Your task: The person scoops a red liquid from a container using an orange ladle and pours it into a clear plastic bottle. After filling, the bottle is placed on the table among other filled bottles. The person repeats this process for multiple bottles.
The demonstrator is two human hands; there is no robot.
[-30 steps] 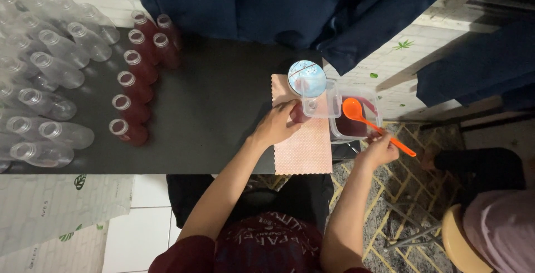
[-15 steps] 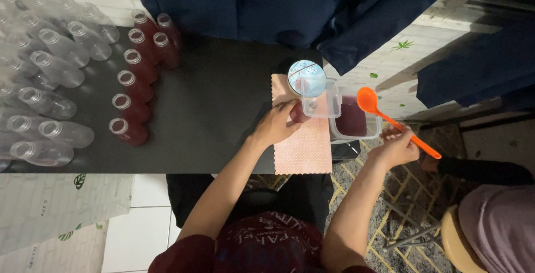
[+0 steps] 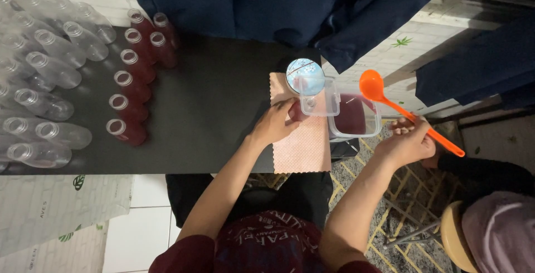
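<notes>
The right hand's (image 3: pixel 409 142) grip is clenching an orange ladle (image 3: pixel 393 105) above the container of red liquid (image 3: pixel 353 118), the left hand (image 3: pixel 274 122) steadying a bottle beside it, so a level pour comes next.

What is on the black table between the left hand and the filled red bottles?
Nothing: in the head view, the black table is bare between the left hand and the filled red bottles.

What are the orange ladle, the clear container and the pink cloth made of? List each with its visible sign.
Orange ladle: likely plastic, smooth and slightly glossy; uniform bright colour, bowl and handle look like one piece.
Clear container: probably plastic; see-through walls with rounded corners, dark red liquid showing inside.
Pink cloth: seems a soft matte fabric or wipe; fine textured surface and zigzag edge, lying flat on the black table.
</notes>
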